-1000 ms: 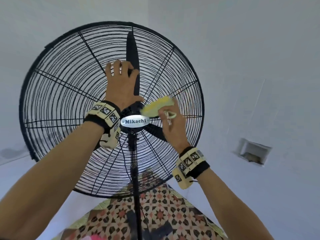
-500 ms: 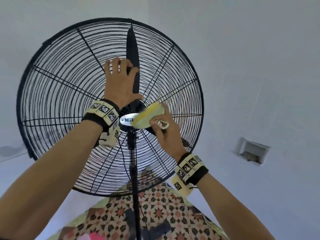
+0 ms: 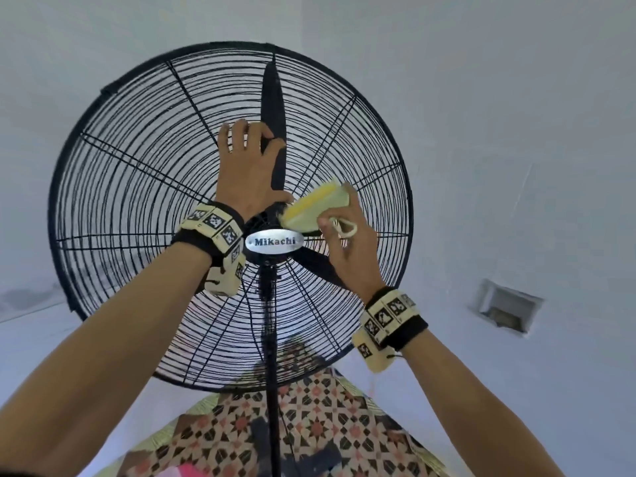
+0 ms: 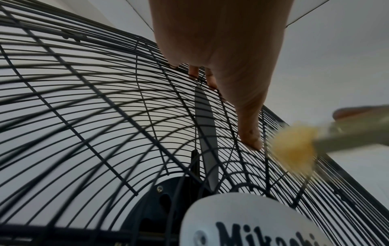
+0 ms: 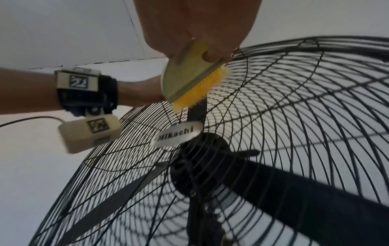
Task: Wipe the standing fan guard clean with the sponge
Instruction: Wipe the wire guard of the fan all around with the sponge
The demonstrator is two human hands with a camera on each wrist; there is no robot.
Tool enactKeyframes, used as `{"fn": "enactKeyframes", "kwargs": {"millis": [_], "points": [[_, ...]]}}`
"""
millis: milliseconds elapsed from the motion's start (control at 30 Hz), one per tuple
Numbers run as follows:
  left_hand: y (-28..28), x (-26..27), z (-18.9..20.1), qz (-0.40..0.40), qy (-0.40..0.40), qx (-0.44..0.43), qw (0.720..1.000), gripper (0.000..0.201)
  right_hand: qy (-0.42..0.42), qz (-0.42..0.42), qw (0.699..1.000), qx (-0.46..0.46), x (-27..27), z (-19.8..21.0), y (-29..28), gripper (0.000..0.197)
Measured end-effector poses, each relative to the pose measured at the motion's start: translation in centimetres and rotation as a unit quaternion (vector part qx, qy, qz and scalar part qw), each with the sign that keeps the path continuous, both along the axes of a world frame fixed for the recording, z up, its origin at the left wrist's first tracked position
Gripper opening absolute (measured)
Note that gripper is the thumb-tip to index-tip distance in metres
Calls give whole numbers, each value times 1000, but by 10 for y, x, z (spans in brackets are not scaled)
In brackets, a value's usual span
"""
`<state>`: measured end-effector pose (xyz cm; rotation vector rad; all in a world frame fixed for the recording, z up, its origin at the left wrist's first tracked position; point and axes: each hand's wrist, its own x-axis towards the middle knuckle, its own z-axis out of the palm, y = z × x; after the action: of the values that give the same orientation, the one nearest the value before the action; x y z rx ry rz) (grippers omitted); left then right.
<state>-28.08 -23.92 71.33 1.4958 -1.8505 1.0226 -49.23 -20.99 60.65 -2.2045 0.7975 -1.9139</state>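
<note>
From the head camera, the left hand [image 3: 248, 170] lies flat on the fan guard [image 3: 137, 187], fingers straight and spread, pressing the wires above the oval nameplate [image 3: 274, 241]; its thumb reaches toward the upright fan blade [image 3: 273, 108] behind the mesh. The right hand [image 3: 347, 242] pinches the sponge [image 3: 315, 210] between thumb and fingers, just right of the left thumb and just above the nameplate. The sponge's long axis slants up and to the right, roughly along the spoke beside it, yellow face turned to the guard. A white loop [image 3: 346, 228] hangs from it by the thumb. Beyond the right wrist sits a wall recess [image 3: 506, 311]; below both arms a patterned floor [image 3: 309, 425] shows.

From the left wrist camera, the left hand [image 4: 227, 58] has fingertips [image 4: 251, 138] resting on the wires. The sponge [image 4: 294, 146], blurred, meets the guard [image 4: 105, 108] just to the thumb side of them.

From the right wrist camera, the right hand [image 5: 195, 26] curls thumb and fingers over the sponge's [image 5: 189, 79] green back, its yellow bristled face against the wires [image 5: 294, 116] above the nameplate [image 5: 179, 133]. The left wrist band [image 5: 84, 89] lies across from it.

My judgement: the right hand is the one at work, and most of the unwiped guard lies outward from it, toward the rim, so the next stroke should run along the sponge's slant while the left hand steadies the guard. I cannot tell which sectors are already clean.
</note>
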Motion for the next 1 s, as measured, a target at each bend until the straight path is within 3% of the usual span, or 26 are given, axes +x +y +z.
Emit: {"fn": "enactKeyframes", "kwargs": {"millis": [67, 200, 400, 600, 767, 933, 1000], "points": [[0, 2, -1, -7, 7, -1, 1000, 96, 48, 0, 999, -4, 2, 13, 0, 9], [-2, 11, -2, -18, 14, -2, 1000, 96, 206, -30, 978, -7, -7, 9, -2, 17], [-4, 7, -1, -21, 11, 4, 1000, 98, 167, -28, 986, -4, -5, 31, 8, 17], [-11, 13, 0, -47, 41, 14, 998, 98, 237, -85, 968, -6, -6, 22, -1, 22], [-14, 22, 1, -85, 40, 7, 996, 100, 180, -78, 980, -31, 6, 38, 6, 20], [-17, 44, 4, -105, 68, 24, 992, 105, 266, -125, 953, -73, 11, 33, 11, 16], [-16, 49, 4, -104, 76, 33, 991, 105, 262, -141, 952, -70, 14, 41, 15, 17]]}}
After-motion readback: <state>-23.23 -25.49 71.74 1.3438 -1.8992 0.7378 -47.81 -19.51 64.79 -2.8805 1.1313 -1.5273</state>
